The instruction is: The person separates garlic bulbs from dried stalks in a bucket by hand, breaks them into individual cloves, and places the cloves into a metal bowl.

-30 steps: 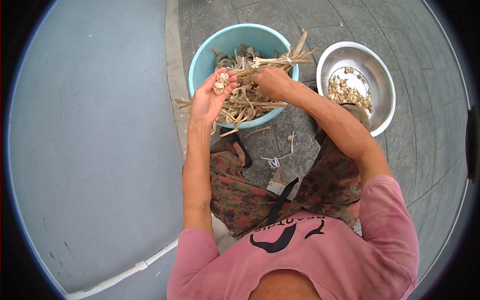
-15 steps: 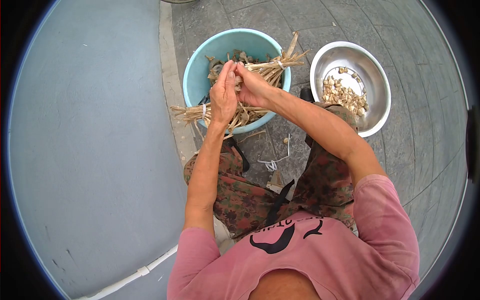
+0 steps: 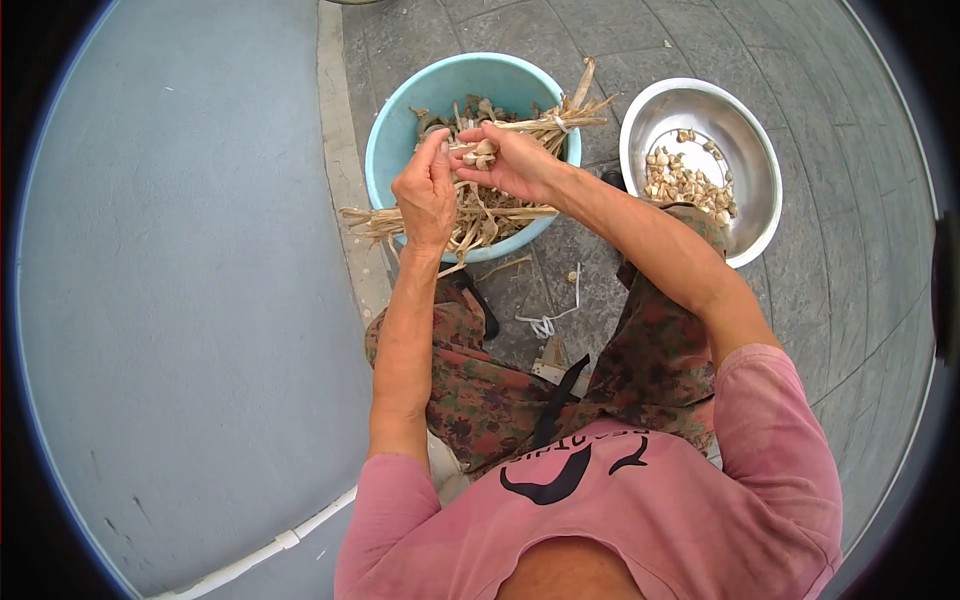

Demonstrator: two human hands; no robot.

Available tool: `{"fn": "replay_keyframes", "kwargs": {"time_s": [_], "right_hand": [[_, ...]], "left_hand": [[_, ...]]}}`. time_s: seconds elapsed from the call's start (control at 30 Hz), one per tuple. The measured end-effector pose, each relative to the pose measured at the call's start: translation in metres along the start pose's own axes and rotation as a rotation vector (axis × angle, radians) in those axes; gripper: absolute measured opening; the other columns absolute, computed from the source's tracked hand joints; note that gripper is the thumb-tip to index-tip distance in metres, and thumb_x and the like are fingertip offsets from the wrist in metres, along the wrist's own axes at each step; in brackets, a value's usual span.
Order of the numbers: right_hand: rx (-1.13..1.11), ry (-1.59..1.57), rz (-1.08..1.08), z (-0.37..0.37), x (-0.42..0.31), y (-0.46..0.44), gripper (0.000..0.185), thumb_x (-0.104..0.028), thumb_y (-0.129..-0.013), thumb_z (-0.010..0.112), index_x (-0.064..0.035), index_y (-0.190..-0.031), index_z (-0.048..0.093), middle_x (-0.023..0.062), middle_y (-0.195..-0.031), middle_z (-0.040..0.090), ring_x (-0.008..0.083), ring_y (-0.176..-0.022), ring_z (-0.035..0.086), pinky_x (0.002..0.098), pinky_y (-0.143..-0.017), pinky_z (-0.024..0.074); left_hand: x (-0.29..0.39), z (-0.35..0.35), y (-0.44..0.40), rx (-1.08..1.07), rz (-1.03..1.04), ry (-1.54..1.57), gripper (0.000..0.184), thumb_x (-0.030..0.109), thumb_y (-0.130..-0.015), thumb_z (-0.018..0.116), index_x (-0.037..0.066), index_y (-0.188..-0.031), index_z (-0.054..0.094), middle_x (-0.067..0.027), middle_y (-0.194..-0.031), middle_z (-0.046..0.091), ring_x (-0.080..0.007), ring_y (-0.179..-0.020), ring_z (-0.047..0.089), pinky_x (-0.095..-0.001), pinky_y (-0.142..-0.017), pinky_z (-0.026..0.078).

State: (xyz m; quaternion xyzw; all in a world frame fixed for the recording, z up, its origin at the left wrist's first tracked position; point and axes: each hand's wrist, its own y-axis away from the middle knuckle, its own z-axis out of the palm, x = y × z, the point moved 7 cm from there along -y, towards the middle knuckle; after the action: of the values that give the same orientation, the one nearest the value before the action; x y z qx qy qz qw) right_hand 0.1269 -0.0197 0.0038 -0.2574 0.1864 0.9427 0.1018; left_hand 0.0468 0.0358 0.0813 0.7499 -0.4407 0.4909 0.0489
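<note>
Palm up, my right hand (image 3: 520,165) holds garlic cloves (image 3: 482,154) on its curled fingers over the blue-green tub. Just left of it is my left hand (image 3: 427,190), its fingers drawn together near the cloves; whatever they pinch is too small to make out. Beneath both hands, the tub (image 3: 390,110) holds dried garlic stalks (image 3: 490,215) and bulbs. A tied bundle of stalks (image 3: 562,124) sticks out over the tub's right rim, and more stalks reach past its left rim. To the right, a metal basin (image 3: 762,190) contains loose cloves (image 3: 688,180).
A blue-grey wall (image 3: 190,250) stands along the left, with a white pipe (image 3: 280,545) at its lower part. White string (image 3: 543,326) lies on the grey paving between my legs. My knees are close below the tub and the basin.
My right hand came from the stalks to my left hand. The cloves that lay in my left hand a second ago now rest in my right. My left hand turned over and drew slightly away leftward.
</note>
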Motion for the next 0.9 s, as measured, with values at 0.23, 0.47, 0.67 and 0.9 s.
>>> {"fn": "replay_keyframes", "kwargs": {"time_s": [0.23, 0.47, 0.67, 0.9], "right_hand": [[-0.003, 0.003, -0.014, 0.001, 0.000, 0.002, 0.034, -0.021, -0.094, 0.029, 0.0061, -0.113, 0.036, 0.0155, -0.105, 0.041, 0.0222, -0.094, 0.048, 0.0369, -0.085, 0.0447], [0.062, 0.116, -0.002, -0.002, -0.002, 0.006, 0.031, -0.025, -0.093, 0.037, 0.0018, -0.108, 0.042, 0.0115, -0.100, 0.045, 0.0187, -0.089, 0.050, 0.0327, -0.084, 0.0452], [-0.047, 0.392, -0.144, 0.000, -0.007, 0.006, 0.024, -0.023, -0.087, 0.053, -0.0010, -0.095, 0.048, 0.0061, -0.085, 0.055, 0.0141, -0.080, 0.056, 0.0311, -0.076, 0.0473], [0.010, 1.233, -0.519, 0.024, -0.041, 0.033, 0.015, -0.014, -0.086, 0.052, 0.0000, -0.091, 0.051, 0.0064, -0.078, 0.059, 0.0113, -0.071, 0.056, 0.0255, -0.062, 0.0467]], "left_hand": [[0.010, 0.019, 0.004, -0.125, 0.174, -0.029, 0.017, 0.013, -0.083, 0.058, 0.000, -0.093, 0.063, -0.0039, -0.068, 0.062, -0.0090, -0.060, 0.055, -0.0244, -0.056, 0.045], [-0.022, 0.012, 0.004, -0.035, -0.259, 0.232, 0.014, 0.012, -0.084, 0.053, -0.001, -0.083, 0.058, -0.0044, -0.065, 0.060, -0.0056, -0.051, 0.049, -0.0215, -0.046, 0.040], [-0.027, 0.013, 0.004, -0.026, -0.364, 0.451, 0.014, 0.010, -0.085, 0.051, -0.003, -0.083, 0.055, -0.0038, -0.063, 0.058, -0.0051, -0.049, 0.048, -0.0196, -0.043, 0.038], [-0.038, 0.015, 0.001, -0.093, -0.253, 0.228, 0.014, 0.010, -0.086, 0.051, 0.000, -0.095, 0.052, -0.0026, -0.066, 0.056, -0.0038, -0.048, 0.044, -0.0175, -0.039, 0.033]]}}
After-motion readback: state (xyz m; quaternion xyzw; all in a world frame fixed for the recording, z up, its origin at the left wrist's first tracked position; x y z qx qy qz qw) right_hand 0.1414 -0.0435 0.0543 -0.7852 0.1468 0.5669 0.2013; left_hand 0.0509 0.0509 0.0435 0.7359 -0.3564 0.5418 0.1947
